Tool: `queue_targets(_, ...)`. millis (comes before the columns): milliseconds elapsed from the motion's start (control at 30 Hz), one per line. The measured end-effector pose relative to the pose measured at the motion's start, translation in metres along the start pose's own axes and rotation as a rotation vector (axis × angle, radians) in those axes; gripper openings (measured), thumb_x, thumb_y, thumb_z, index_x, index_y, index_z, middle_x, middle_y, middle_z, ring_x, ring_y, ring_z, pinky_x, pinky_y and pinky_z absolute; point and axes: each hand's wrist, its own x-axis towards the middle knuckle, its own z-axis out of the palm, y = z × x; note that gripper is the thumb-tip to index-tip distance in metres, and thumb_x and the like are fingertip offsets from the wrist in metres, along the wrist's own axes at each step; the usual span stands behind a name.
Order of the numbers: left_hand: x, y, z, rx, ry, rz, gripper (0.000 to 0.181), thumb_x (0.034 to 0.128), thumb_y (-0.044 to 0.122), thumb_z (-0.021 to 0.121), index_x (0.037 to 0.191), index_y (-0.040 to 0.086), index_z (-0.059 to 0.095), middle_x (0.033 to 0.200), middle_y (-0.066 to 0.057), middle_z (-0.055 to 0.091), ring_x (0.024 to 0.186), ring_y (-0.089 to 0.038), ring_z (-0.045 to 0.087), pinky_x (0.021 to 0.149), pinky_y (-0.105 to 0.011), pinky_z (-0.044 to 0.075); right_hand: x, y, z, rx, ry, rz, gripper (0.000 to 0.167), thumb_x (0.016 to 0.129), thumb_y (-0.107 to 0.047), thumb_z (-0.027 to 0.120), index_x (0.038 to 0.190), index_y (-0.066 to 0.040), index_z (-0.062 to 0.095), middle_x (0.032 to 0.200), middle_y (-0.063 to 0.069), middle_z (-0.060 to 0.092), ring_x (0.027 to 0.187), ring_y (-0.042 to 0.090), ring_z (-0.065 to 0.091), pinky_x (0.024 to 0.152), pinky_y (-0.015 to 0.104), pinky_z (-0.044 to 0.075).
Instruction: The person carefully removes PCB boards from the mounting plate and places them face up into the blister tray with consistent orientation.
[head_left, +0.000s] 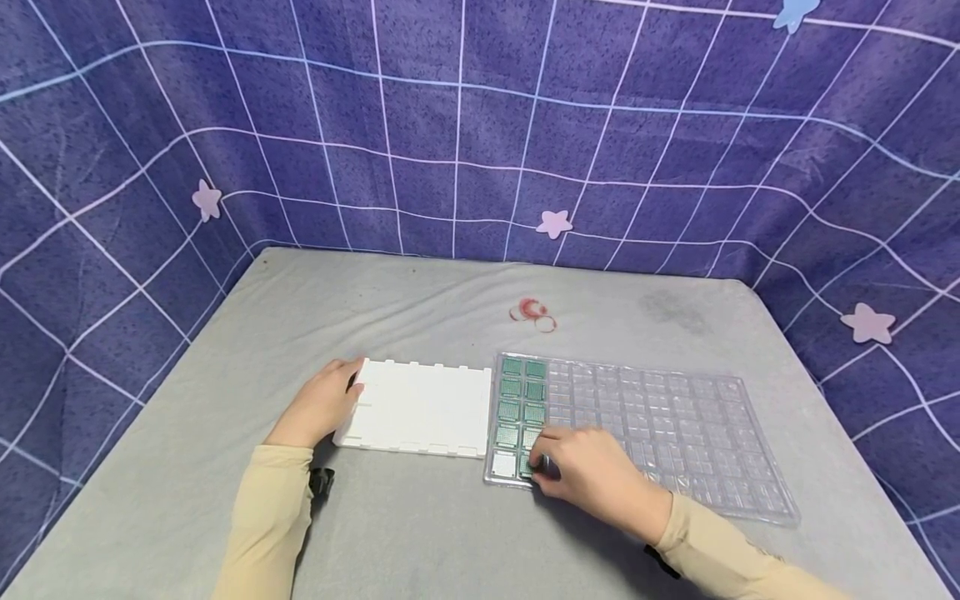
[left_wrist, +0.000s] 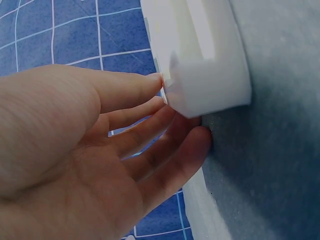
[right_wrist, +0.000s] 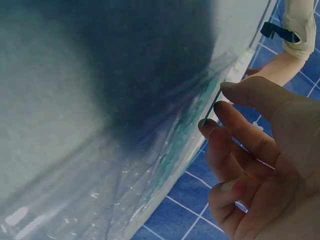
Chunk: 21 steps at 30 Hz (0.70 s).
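Observation:
A white, shallow rectangular box lies flat on the table. At its left end my left hand holds the corner, the thumb touching the edge and the fingers around the far side. Against the box's right side lies a clear plastic tray divided into small pockets. Its two left columns hold small green circuit boards; the front-left pocket shows a whitish piece. Over the front of the second column, my right hand pinches a thin green circuit board between thumb and fingers, tilted edge-on in the right wrist view.
Behind the tray, red ring-shaped marks show on the grey table cloth. A dark smudge is farther right. A purple gridded curtain with stars encloses the back and sides.

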Motion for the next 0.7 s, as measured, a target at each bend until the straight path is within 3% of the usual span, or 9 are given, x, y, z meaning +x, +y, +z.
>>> queue_targets(700,-0.0001,-0.0002,-0.0013,-0.001,0.014,0.027,0.049,0.1019,0.007,0.055,0.144,-0.016,0.045,0.130,-0.036,0.057,0.120,-0.052,0.059,0.103,-0.060,0.050,-0.0081,0.0001,0.0067,0.016,-0.004,0.035,0.017,0.074,-0.020,0.086,0.075,-0.027,0.070,0.084,-0.015,0.064,0.063,-0.001,0.058,0.052,0.022,0.049)
